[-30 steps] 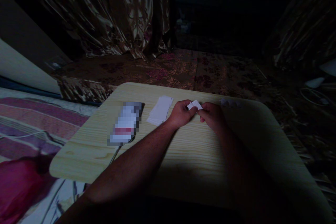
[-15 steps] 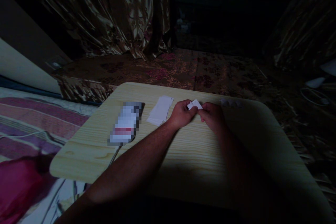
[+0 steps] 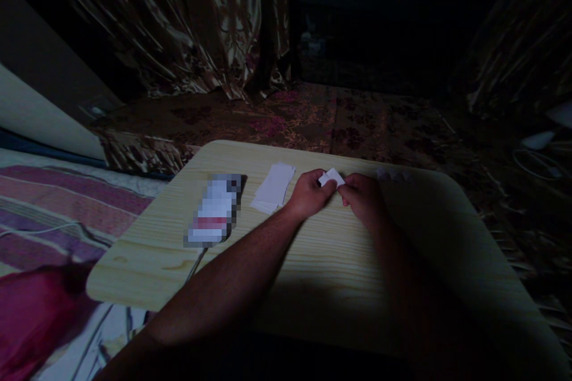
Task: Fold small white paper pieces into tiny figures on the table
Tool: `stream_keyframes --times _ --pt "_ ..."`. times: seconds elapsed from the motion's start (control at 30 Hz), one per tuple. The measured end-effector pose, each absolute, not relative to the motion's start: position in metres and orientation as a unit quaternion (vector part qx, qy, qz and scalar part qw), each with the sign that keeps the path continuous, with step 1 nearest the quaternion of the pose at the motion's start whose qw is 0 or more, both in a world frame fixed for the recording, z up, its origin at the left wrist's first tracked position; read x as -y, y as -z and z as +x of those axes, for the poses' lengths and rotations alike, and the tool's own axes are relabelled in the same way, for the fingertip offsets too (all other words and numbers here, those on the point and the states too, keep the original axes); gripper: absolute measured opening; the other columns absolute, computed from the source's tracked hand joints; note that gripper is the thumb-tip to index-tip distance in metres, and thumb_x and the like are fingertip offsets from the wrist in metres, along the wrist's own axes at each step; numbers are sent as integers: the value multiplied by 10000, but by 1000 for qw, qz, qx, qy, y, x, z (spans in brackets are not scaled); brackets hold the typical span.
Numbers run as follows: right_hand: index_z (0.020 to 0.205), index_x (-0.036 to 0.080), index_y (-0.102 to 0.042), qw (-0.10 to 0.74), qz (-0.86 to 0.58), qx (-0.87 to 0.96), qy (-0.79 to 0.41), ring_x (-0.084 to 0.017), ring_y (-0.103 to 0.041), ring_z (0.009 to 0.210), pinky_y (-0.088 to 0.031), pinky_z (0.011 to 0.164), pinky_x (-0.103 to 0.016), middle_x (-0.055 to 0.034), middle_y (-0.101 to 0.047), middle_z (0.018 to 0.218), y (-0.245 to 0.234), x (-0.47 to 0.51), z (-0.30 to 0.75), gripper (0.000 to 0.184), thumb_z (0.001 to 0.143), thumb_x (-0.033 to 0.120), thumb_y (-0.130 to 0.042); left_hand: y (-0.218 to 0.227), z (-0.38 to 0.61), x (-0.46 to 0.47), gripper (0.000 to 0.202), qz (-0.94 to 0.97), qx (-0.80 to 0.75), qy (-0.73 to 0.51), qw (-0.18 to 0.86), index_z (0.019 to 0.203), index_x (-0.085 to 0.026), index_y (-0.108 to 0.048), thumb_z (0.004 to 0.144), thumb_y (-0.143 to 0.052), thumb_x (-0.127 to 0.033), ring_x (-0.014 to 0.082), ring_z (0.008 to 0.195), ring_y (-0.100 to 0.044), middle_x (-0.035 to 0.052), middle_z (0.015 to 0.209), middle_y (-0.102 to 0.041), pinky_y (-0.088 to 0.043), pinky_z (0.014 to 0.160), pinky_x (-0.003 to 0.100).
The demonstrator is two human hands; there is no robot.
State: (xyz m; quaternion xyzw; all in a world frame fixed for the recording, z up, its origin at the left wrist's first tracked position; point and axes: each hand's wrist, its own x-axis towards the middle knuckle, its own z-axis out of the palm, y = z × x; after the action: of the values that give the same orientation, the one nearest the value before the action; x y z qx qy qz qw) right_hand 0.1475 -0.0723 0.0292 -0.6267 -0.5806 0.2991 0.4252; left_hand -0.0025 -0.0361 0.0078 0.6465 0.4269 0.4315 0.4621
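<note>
Between my two hands is a small piece of folded white paper [image 3: 331, 177], with crease lines meeting near its middle. My left hand [image 3: 309, 195] pinches its left side, thumb on top. At its right corner, my right hand [image 3: 361, 195] closes thumb and fingers on the paper. Both hands are just above the far half of the wooden table [image 3: 330, 256]. A stack of white paper strips [image 3: 273, 186] lies left of my left hand, slightly fanned. Several small folded paper pieces [image 3: 394, 175] sit in shadow beyond my right hand.
A pixelated phone-like device [image 3: 213, 211] lies on the table's left, with a cable [image 3: 195, 263] running toward me. Left of the table is a striped bedspread [image 3: 58, 202] with a red cloth [image 3: 40, 315]. Patterned curtains [image 3: 232, 24] hang behind a cloth-covered ledge [image 3: 277, 116].
Hardly anything differs. My hands keep hold of the folded paper in almost the same place, with only a very slight shift of the right hand.
</note>
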Motion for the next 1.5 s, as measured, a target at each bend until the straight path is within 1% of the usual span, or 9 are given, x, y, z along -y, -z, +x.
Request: stream_keyframes --times 0.17,0.33,0.53,0.7,0.9,1.2,1.5 --pt "643 199 -590 435 -631 554 -327 -126 -501 458 -330 477 -251 32 -575 476 -32 73 144 81 676 272 -600 -7 -3 35 277 638 -423 -435 474 771 -136 -627 806 -623 -410 86 533 -415 -20 604 -528 -307 495 225" --pt "656 201 -586 443 -637 531 -341 -122 -469 437 -309 463 -253 40 -559 458 -32 73 143 106 666 300 -624 -7 -3 35 283 627 -424 -435 487 782 -133 -634 799 -629 -415 84 536 -417 -20 611 -534 -304 493 223" --pt "624 206 -578 440 -628 556 -321 -132 -482 453 -331 479 -260 35 -553 453 -31 73 145 108 674 298 -605 -8 -2 35 238 613 -421 -430 512 783 -138 -647 762 -649 -375 89 556 -443 -13 653 -580 -331 520 223" --pt "598 209 -570 430 -643 557 -302 -135 -484 458 -336 496 -264 28 -545 446 -35 73 143 106 665 289 -593 -9 -4 34 173 615 -421 -426 513 754 -143 -632 722 -667 -309 98 589 -473 -12 666 -594 -365 558 224" --pt "627 210 -585 428 -642 556 -309 -139 -502 473 -340 497 -258 34 -556 460 -33 72 145 97 676 292 -601 -9 -4 34 157 615 -413 -430 516 715 -152 -606 709 -672 -295 95 565 -455 -24 626 -573 -355 553 224" --pt "620 213 -577 432 -636 553 -321 -144 -497 463 -340 491 -267 28 -554 460 -36 74 142 112 665 312 -603 -6 -4 33 187 601 -407 -433 534 752 -149 -631 713 -689 -322 90 562 -465 -18 647 -595 -356 549 224" --pt "650 207 -593 433 -626 561 -325 -147 -526 480 -361 507 -266 28 -572 480 -33 73 143 91 678 293 -602 -5 -4 31 203 584 -404 -430 558 714 -151 -601 698 -706 -324 78 499 -432 -30 585 -563 -314 508 227"
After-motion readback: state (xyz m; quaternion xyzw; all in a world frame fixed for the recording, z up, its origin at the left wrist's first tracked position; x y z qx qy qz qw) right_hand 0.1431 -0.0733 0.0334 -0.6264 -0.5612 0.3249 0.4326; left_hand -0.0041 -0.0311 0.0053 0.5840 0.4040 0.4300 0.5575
